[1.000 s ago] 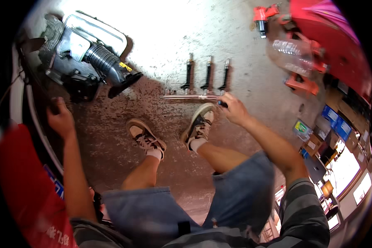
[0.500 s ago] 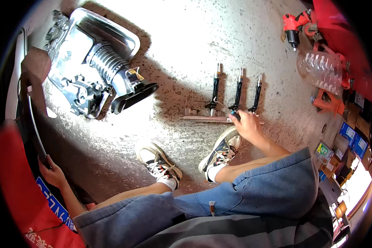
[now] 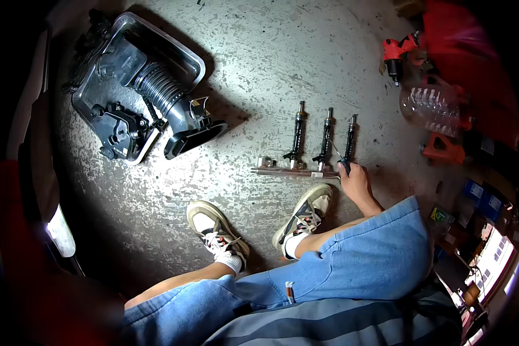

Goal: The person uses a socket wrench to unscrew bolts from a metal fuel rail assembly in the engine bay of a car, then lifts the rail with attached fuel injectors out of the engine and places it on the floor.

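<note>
Concrete floor (image 3: 259,75): grey, scuffed, brightly lit at centre; bare stretch runs between the tray and the injectors.
Far left edge: dark, blurred shapes, one pale patch; cannot tell what they are.
Metal tray (image 3: 187,55): upper left, tilted in frame, holding a black intake assembly (image 3: 155,98) with a ribbed hose; its open mouth overhangs the tray's right rim.
Left hand: not in view; state cannot be told.
Left shoe (image 3: 216,230): flat on floor, below centre, toe pointing up-left.
Right shoe (image 3: 305,216): just below the rail, toe close to it.
Fuel rail (image 3: 294,171): thin metal bar, lying level on the floor, centre-right.
Injectors (image 3: 326,138): three, dark, side by side, standing up from the rail in frame, evenly spaced.
Right hand (image 3: 356,181): at the rail's right end, forearm coming up from the knee; fingers curled around a small dark tool (image 3: 344,164), its thin tip lying across the base of the rightmost injector.
Denim shorts (image 3: 375,259): blue, fill lower frame.
Open room: clear floor above the injectors and left of the rail.
Right edge: crowded; red power tool (image 3: 395,52), clear plastic bottle (image 3: 429,104), orange piece (image 3: 443,150), small boxes (image 3: 481,196) near the hand's side.
</note>
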Available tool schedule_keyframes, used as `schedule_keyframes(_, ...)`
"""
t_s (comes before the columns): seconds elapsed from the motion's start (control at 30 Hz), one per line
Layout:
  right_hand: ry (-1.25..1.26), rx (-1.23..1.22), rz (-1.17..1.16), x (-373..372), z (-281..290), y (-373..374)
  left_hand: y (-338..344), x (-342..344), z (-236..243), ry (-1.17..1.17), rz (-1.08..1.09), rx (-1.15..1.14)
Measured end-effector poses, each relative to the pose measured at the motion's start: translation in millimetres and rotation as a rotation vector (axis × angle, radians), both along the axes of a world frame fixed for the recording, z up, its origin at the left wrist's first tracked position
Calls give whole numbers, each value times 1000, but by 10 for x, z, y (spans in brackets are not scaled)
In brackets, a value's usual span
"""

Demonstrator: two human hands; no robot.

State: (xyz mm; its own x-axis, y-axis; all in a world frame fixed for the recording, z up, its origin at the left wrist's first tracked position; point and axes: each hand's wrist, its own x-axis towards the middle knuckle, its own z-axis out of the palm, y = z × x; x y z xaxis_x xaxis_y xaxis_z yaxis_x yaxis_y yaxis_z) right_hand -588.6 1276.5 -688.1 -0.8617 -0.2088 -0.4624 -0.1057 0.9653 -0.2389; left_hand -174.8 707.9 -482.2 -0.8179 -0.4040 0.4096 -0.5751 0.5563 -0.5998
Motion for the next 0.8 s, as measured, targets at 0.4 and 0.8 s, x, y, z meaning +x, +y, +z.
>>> schedule_keyframes(0.4, -1195, -199, -980, -280, -395, 567, 17, 439, 452, 18, 174, -28)
schedule_keyframes(0.8, -316, -324, -166, 112, -900, 349, 978, 2597, 1510, -137, 341, 6)
